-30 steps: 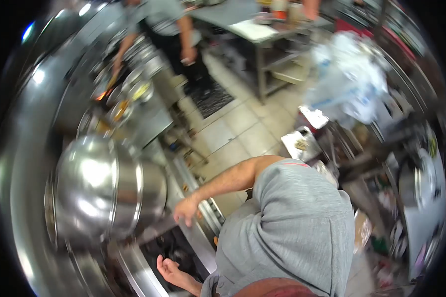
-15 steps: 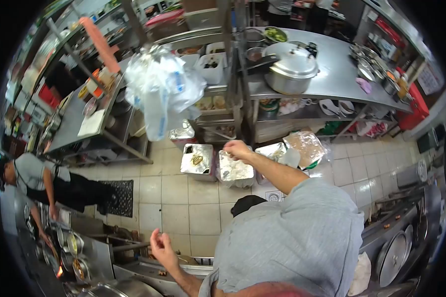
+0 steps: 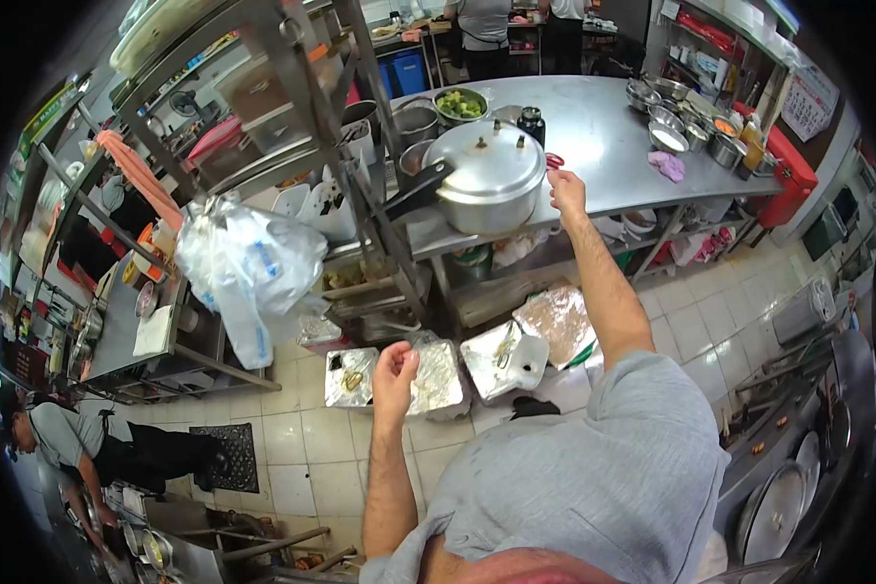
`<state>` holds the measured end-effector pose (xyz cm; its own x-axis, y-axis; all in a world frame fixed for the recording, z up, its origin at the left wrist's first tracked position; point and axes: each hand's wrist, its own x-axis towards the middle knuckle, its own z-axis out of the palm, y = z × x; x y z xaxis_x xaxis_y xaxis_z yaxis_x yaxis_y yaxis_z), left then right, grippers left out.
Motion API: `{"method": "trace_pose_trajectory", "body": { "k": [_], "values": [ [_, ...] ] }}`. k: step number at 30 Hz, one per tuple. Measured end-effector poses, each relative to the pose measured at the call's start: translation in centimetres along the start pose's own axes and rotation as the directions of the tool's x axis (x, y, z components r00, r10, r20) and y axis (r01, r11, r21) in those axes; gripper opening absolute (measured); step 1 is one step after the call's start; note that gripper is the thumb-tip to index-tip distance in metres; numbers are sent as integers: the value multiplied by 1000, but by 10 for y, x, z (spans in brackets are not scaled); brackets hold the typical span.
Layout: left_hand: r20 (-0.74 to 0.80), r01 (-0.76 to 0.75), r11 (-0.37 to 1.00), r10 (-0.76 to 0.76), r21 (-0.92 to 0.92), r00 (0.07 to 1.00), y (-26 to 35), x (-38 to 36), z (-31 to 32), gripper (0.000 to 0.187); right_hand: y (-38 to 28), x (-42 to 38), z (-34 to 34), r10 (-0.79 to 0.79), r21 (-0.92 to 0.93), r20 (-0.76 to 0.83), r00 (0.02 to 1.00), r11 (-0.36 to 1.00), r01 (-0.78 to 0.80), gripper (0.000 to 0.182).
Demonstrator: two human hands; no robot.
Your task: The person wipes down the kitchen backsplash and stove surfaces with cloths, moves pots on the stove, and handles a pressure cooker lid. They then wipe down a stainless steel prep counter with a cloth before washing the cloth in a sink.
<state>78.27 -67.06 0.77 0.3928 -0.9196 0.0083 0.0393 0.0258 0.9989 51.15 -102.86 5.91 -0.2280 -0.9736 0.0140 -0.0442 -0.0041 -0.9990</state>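
My right hand (image 3: 568,193) reaches over the front edge of the steel table, its fingers closed. At its fingertips are red loops that look like the handles of scissors (image 3: 555,161); the rest is hidden. Just left of it stands a large pressure cooker (image 3: 487,170) with its lid on and a black handle. My left hand (image 3: 395,376) is held above the foil-covered containers (image 3: 438,378), fingers loosely curled, thumb apart, nothing visible in it. Beside these, a white lidded box (image 3: 501,362) and a foil-topped tray (image 3: 557,326) sit low near the floor.
A plastic bag (image 3: 248,268) hangs from the metal shelving (image 3: 316,127) at left. On the table (image 3: 594,127) are a bowl of green vegetables (image 3: 459,104), a dark jar (image 3: 530,125), several metal bowls (image 3: 667,122) and a purple cloth (image 3: 666,165). A co-worker (image 3: 88,438) stands at the stove, lower left.
My view has moved toward the table. My right hand has gone from above the foil-covered containers to the table edge beside the cooker. My left hand has come forward and up.
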Motion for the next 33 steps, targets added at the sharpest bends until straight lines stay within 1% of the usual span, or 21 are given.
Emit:
{"method": "trace_pose_trajectory", "body": {
  "k": [2,4,6,7,8,10,11,12,14,16,18,19,20,21,22,24,25,26,29,32,33],
  "values": [
    [-9,9,998,-10,-58,1000,5,48,34,29,-7,45,1,2,-12,37,999,1000,-1,31],
    [-62,76,989,-85,-129,994,10,98,63,34,-3,85,12,23,-30,108,994,999,-20,34],
    [-144,41,961,-83,-273,986,3,146,83,38,4,113,21,110,52,162,981,991,-120,39],
    [-141,48,949,-96,-313,985,-1,169,89,52,6,121,23,127,79,221,967,986,-148,38],
    [-167,41,950,-96,-310,981,-6,186,92,52,8,125,28,129,78,246,961,985,-153,38],
    [-305,64,957,-152,-283,940,-6,217,107,68,10,138,26,206,72,341,917,967,-244,35],
    [-321,69,953,-166,-294,932,-6,226,109,80,11,144,24,226,60,356,907,963,-263,33],
    [-339,92,946,-201,-311,919,-6,234,110,81,13,150,25,239,54,365,900,959,-277,32],
    [-357,92,947,-205,-309,911,0,240,113,93,25,157,25,213,251,572,792,874,-416,32],
    [-433,17,934,-182,-358,883,3,244,118,102,29,155,22,201,231,572,795,891,-392,35],
    [-449,-30,875,-219,-484,866,2,256,112,104,29,149,17,182,194,600,779,912,-362,37],
    [-391,-36,834,-220,-551,894,-3,264,99,104,17,135,11,167,227,581,797,907,-356,45],
    [-332,-37,786,-217,-618,918,-11,273,89,103,18,129,7,165,228,581,797,907,-354,45],
    [-427,-68,744,-303,-665,852,-11,280,90,87,19,125,4,162,231,581,798,907,-352,48],
    [-434,-75,743,-303,-665,849,-14,285,90,87,17,118,3,159,232,586,795,907,-353,51],
    [-385,-17,707,-365,-707,848,-20,289,87,70,7,104,-10,169,209,614,771,907,-365,56],
    [-383,-10,686,-395,-727,835,-15,287,95,56,1,98,-16,196,208,586,787,902,-379,56],
    [-403,-17,695,-398,-719,824,-11,285,102,50,-1,94,-21,221,209,556,801,896,-392,57],
    [-362,0,622,-456,-783,813,-12,265,119,38,2,88,-40,230,160,571,788,910,-381,63],
    [-267,43,558,-462,-829,846,1,228,143,42,3,81,-58,239,145,545,804,917,-371,65],
    [-239,27,537,-419,-843,876,9,215,150,43,8,82,-66,221,145,578,785,919,-366,63]
  ]
}}
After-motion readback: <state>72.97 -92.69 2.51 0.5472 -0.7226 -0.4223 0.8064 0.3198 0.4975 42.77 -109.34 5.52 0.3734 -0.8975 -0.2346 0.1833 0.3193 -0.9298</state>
